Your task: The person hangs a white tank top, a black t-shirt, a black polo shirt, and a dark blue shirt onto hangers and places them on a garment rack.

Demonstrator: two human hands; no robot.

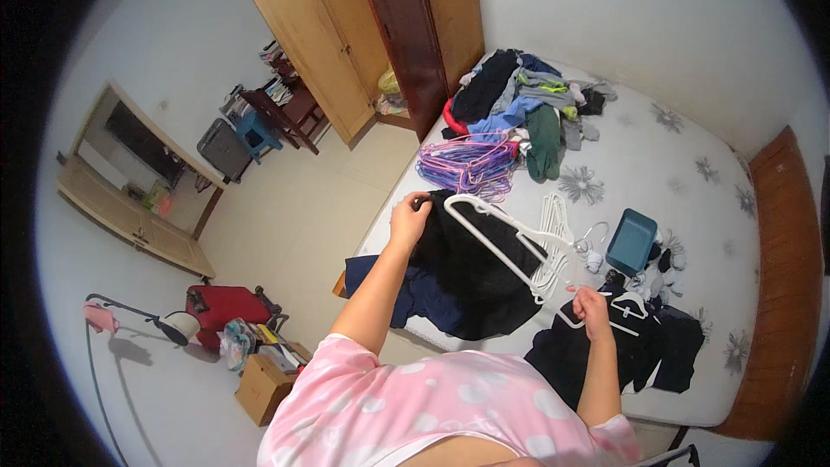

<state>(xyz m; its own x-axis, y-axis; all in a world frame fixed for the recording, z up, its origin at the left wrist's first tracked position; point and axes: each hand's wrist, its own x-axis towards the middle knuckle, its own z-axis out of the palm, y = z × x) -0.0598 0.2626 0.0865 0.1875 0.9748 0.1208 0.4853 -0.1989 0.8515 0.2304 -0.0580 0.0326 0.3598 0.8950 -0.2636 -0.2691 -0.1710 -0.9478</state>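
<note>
Pinched in my left hand [410, 219] is the upper edge of a black garment [472, 266], which hangs over the near side of the bed. My right hand [590, 312] grips a white plastic clothes hanger [483, 231] by its hook end, with its long bar slanting across in front of the black cloth. Beneath the black garment lies navy fabric [415, 295]. Several white hangers [552, 220] are stacked on the mattress beyond the held one. Black clothes [557, 353] with another white hanger [630, 305] lie at my right.
A heap of clothes [496, 87] and a pile of purple and pink hangers [467, 165] occupy the far end of the bed [694, 207]. A teal plastic bin [632, 240] stands beside small socks. A red suitcase [227, 311] and a cardboard box [262, 389] are on the floor at left.
</note>
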